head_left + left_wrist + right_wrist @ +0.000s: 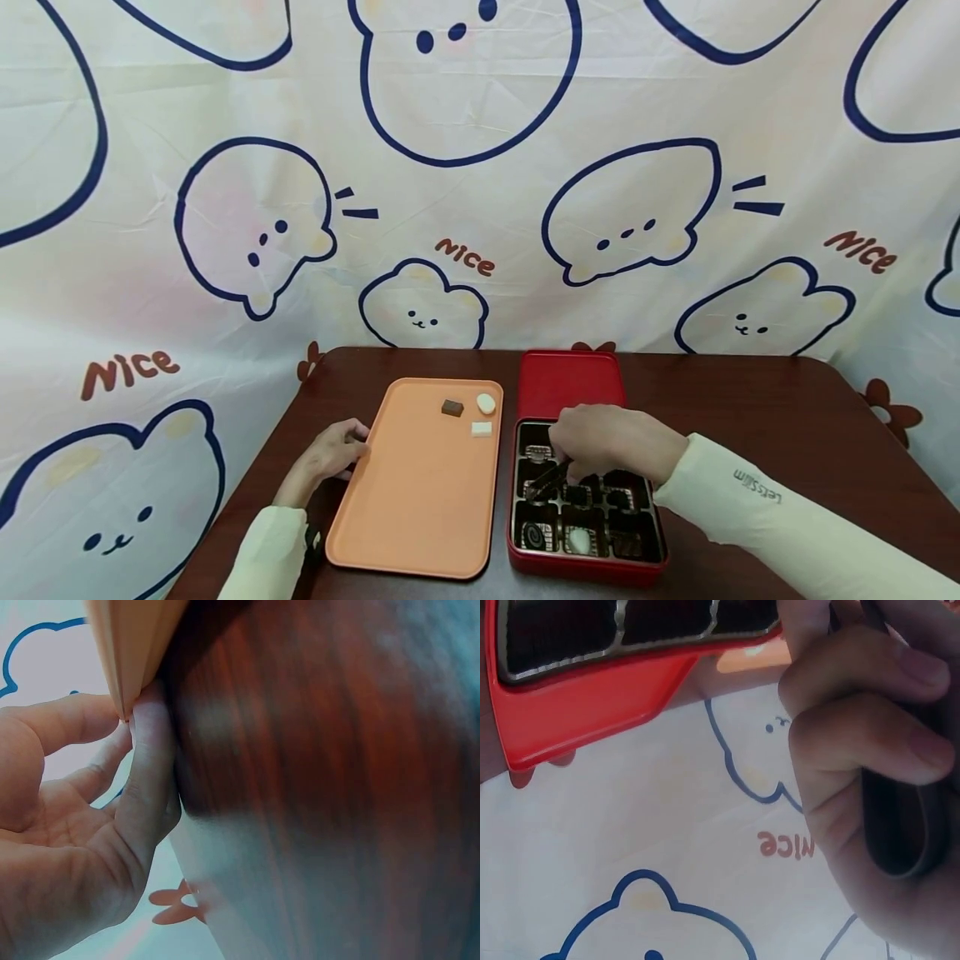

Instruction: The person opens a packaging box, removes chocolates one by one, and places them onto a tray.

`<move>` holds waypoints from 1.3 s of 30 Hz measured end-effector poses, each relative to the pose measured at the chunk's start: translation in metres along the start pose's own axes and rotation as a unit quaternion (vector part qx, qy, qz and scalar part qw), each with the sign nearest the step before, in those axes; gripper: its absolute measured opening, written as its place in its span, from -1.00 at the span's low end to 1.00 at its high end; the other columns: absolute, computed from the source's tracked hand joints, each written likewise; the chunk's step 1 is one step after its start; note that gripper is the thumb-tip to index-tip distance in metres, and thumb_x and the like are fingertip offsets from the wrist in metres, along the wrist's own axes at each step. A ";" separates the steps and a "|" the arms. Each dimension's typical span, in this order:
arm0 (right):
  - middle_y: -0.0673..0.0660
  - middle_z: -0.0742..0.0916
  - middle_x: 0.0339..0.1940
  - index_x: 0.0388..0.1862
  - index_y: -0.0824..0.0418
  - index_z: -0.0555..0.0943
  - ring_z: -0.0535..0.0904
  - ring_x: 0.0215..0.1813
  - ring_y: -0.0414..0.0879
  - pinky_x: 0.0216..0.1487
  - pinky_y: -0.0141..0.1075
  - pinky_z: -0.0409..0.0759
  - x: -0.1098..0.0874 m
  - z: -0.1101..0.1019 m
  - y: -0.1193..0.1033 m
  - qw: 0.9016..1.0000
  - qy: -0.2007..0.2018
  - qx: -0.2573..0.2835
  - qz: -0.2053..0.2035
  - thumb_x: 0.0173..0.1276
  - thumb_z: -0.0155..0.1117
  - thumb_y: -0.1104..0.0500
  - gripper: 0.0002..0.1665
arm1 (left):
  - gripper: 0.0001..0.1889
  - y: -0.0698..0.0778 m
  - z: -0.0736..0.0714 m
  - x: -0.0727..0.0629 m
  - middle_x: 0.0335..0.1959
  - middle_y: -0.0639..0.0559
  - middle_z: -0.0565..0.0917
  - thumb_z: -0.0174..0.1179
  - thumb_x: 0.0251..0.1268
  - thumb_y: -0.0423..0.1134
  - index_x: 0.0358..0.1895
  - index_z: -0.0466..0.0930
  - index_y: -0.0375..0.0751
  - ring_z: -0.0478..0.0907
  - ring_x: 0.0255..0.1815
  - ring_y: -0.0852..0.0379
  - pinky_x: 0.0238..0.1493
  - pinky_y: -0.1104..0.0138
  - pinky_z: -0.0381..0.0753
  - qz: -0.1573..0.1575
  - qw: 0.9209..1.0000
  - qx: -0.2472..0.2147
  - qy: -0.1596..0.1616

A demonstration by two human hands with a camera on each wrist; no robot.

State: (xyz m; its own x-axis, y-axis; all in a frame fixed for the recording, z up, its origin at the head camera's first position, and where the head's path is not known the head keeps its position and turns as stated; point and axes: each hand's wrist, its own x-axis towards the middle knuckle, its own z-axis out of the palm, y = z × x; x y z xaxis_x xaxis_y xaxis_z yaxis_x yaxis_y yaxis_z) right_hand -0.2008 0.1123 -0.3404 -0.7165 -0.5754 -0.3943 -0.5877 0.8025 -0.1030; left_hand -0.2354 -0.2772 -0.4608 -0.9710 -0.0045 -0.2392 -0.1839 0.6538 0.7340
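My right hand (592, 437) is gripping the dark tongs (549, 482), with my fingers curled around them, and their tips are reaching into the left compartment of the middle row of the red box (588, 569). I cannot tell if the tips are pinching a piece there. My left hand (330, 452) is pinching the left edge of the tray (420, 483) between thumb and fingers.

I judge that I am at the step of taking a piece out of the box. In my opinion, the next move is asking for a firm squeeze and a straight lift, so that nothing is catching on the dividers. A brown piece (452, 407), an oval white piece (486, 403) and a white block (481, 429) are lying at the far end of the tray.

On my right sleeve (750, 517) small letters are standing upside down; they seem to be saying "Letsslim". Behind the table (720, 400), the cloth (510, 217) is showing the word "Nice" several times. On the box I am not seeing any label.
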 end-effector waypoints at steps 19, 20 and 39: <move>-0.02 0.38 -0.92 -0.90 0.03 0.30 0.52 -0.73 -0.23 -0.68 -0.44 0.21 0.004 0.008 0.007 1.000 0.017 0.025 -0.005 0.27 0.44 0.23 -0.35 | -0.81 0.002 0.000 0.001 -0.25 -0.16 0.66 0.10 0.39 -0.37 -0.01 0.50 -0.37 0.65 -0.30 0.04 -0.37 0.12 0.69 0.004 1.000 0.000 -0.004; 0.00 0.45 -0.89 -0.90 0.07 0.36 0.53 -0.72 -0.23 -0.68 -0.44 0.23 0.004 0.008 0.007 0.999 0.015 0.028 -0.004 0.27 0.44 0.23 -0.39 | -0.81 0.002 0.000 0.000 -0.25 -0.16 0.66 0.10 0.39 -0.37 -0.01 0.50 -0.37 0.65 -0.31 0.04 -0.37 0.12 0.69 0.003 1.000 0.001 -0.004; -0.02 0.81 -0.25 -0.12 0.08 0.81 0.61 -0.65 -0.24 -0.45 -0.40 0.62 -0.007 -0.001 0.014 0.998 0.001 0.058 -0.002 0.24 0.47 0.20 -0.79 | -0.82 0.001 0.001 0.000 -0.24 -0.15 0.66 0.09 0.40 -0.38 -0.01 0.50 -0.36 0.65 -0.29 0.04 -0.36 0.12 0.68 0.001 1.000 0.006 0.000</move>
State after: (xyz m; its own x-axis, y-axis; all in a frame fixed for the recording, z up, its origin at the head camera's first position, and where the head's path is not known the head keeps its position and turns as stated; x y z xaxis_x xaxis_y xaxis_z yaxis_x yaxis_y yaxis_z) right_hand -0.2047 0.1276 -0.3383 -0.7146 -0.5795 -0.3919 -0.5435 0.8125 -0.2107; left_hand -0.2350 -0.2760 -0.4611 -0.9714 -0.0026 -0.2374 -0.1796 0.6623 0.7274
